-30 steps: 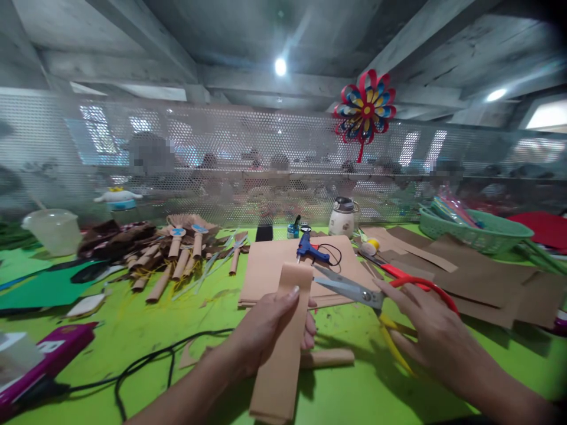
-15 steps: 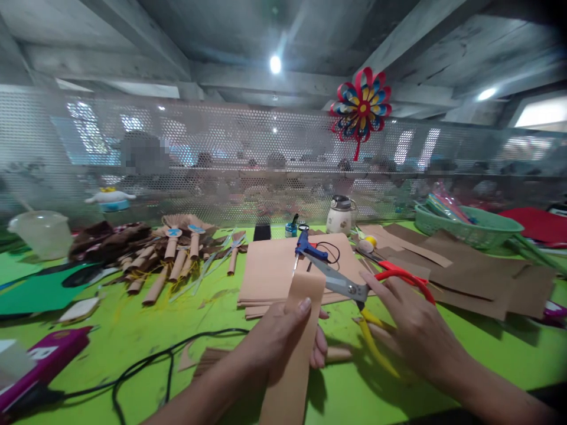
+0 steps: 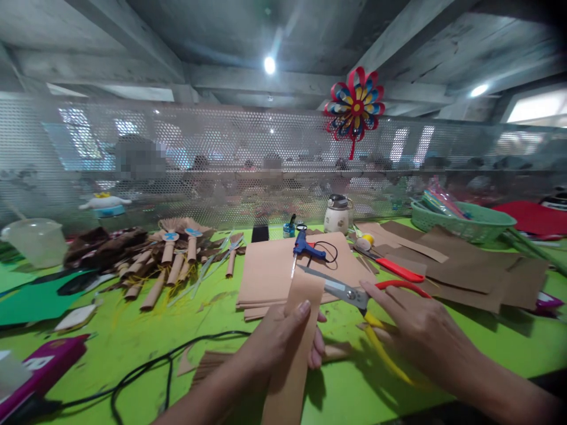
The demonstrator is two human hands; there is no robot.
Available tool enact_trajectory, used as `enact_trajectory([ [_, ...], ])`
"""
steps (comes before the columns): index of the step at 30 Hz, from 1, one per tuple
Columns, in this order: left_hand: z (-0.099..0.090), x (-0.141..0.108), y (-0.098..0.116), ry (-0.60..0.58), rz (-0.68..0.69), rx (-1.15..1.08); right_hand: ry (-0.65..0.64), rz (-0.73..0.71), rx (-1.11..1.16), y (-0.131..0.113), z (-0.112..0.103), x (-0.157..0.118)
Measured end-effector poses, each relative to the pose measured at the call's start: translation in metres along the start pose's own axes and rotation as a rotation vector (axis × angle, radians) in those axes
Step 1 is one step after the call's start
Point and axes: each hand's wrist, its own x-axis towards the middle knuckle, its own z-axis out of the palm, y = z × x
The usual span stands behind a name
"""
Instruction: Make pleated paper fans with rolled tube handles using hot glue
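Note:
My left hand (image 3: 283, 330) is closed around a long strip of brown paper (image 3: 295, 372), thumb on top and fingers underneath. The strip's upper end stands up above the thumb. In my right hand (image 3: 411, 319) is a pair of scissors (image 3: 348, 292) with red and yellow handles, its blades pointing left at the strip's top edge. Whether the blades touch the paper I cannot tell. Beyond them a blue glue gun (image 3: 310, 248) rests on a stack of brown paper sheets (image 3: 261, 271).
Rolled paper pieces (image 3: 155, 289) with yellow strings lie left. A black cable (image 3: 177, 348) crosses the green table (image 3: 212, 407). Dark brown sheets (image 3: 469, 271), another red-handled tool (image 3: 401, 270) and a green basket (image 3: 478, 224) are at right. A cream bottle (image 3: 336, 215) stands behind.
The scissors' blades have come closer together, with the red handle lower. My left hand keeps its hold on the strip. The whole view has shifted slightly.

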Motion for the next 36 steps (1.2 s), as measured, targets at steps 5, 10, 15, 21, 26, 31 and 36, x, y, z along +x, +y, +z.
enact_trajectory([
  [5, 0.002, 0.000, -0.001, 0.015, -0.019, 0.020, -0.014, -0.036, 0.035, 0.003, -0.004, 0.001],
  [10, 0.002, 0.000, -0.002, 0.000, -0.029, 0.033, -0.046, 0.073, -0.080, 0.021, 0.000, 0.003],
  [15, 0.000, -0.002, 0.002, 0.019, -0.033, -0.019, -0.206, 0.351, -0.194, 0.064, 0.020, -0.009],
  [21, -0.006, -0.004, 0.019, 0.077, -0.013, -0.137, -0.213, 0.333, -0.019, 0.115, 0.050, -0.050],
  [26, -0.009, -0.001, 0.022, 0.117, -0.021, -0.178, -0.124, 0.192, -0.054, 0.124, 0.049, -0.051],
  [31, -0.007, 0.001, 0.013, 0.186, -0.007, -0.073, -0.143, 0.320, 0.521, 0.046, 0.003, 0.013],
  [36, -0.003, -0.002, 0.014, 0.307, 0.037, -0.192, -0.352, 0.326, 1.174, -0.061, 0.005, 0.068],
])
